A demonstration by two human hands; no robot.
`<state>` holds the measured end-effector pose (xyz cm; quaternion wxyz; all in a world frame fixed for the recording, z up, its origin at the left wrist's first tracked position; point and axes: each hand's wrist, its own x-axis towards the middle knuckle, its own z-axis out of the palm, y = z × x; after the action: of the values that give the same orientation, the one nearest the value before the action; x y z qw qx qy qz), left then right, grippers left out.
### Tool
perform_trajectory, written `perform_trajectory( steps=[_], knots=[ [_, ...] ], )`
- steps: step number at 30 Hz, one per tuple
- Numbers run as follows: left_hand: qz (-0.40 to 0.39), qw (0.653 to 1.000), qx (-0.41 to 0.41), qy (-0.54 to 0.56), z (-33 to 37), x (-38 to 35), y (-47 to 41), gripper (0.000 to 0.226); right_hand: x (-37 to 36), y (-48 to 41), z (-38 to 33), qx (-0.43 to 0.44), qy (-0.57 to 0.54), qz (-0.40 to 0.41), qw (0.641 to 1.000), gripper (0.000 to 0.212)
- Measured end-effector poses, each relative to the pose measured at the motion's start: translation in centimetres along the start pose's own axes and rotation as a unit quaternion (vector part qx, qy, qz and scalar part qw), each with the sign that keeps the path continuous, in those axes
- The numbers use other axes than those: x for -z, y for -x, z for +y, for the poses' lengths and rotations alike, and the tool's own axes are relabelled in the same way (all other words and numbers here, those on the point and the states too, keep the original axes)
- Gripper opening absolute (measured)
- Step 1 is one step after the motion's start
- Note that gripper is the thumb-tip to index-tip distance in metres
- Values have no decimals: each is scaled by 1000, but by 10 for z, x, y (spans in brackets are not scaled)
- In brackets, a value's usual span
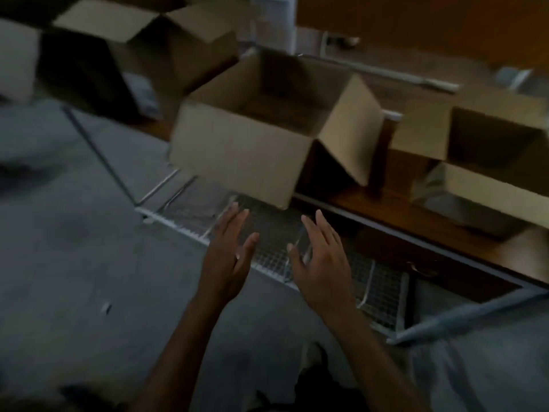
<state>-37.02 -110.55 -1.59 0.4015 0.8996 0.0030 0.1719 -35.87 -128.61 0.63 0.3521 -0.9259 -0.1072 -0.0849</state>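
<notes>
An open brown cardboard box [240,150] stands in the middle of the view, its flaps up, partly over a wire mesh rack [273,233]. Just below the box, my left hand [228,257] and my right hand [320,263] are held out with straight fingers, palms turned toward each other. Neither hand touches the box or holds anything. The frame is dark and blurred.
More open cardboard boxes stand at the upper left [139,40] and at the right [499,138]. A dark wooden surface [386,209] runs under the right boxes. Grey floor [74,233] fills the left side. A metal rail [463,316] lies at lower right.
</notes>
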Motion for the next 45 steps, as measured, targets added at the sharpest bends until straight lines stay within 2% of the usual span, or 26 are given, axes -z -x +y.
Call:
perform_trajectory(
  steps=[4,9,14,20,30,37,45],
  knots=[
    [77,994,44,-56,-45,66,33,62,-48,1,-51,54,-14,-109,992,62],
    [132,978,127,-98,-96,121,57,61,-113,-17,-117,140,-35,-215,966,68],
    [167,961,184,-124,-155,172,44,63,-187,-53,-174,175,-75,-264,945,68],
    [178,950,211,-144,-230,241,-19,63,-272,-134,-244,190,-95,-290,933,67],
    [224,932,217,-187,-328,370,-126,60,-371,-245,-369,216,-137,-270,928,61],
    [237,946,136,-177,-410,460,-217,56,-441,-316,-454,222,-128,-192,948,58],
    [177,967,45,-179,-497,562,-317,54,-507,-379,-542,169,-150,-88,970,59]
  ],
)
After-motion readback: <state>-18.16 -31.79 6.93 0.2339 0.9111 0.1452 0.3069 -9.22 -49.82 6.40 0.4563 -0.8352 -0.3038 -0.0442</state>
